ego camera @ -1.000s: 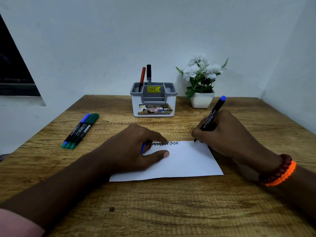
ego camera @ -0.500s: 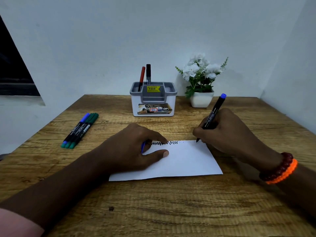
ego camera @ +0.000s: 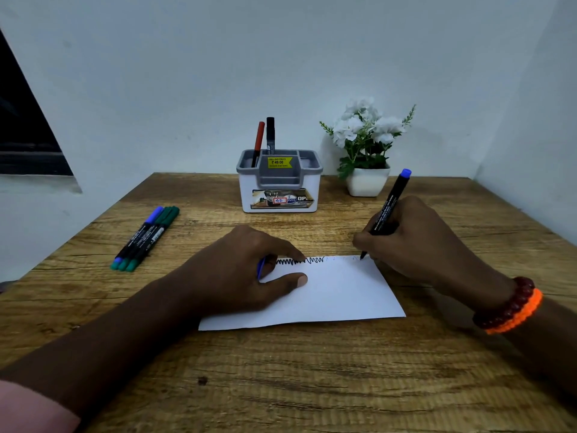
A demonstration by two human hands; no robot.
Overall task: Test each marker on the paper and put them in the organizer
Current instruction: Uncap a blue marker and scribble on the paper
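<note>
Leftward slid right hand (ego camera: pixel 415 242), gripping slim marker (ego camera: pixel 388 210).

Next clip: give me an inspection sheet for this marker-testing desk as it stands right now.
Surface: brown wood-grain desk.
Job's things: white paper sheet with scribbles along its top edge; white-and-grey plastic organizer holding a red marker and a black marker; three markers lying at left.
Clutter: white potted flowers.
Hands: left hand rests on the paper; right hand grips a blue-capped black marker, tip at paper.
Cables: nothing seen.
Surroundings: pale walls.
</note>
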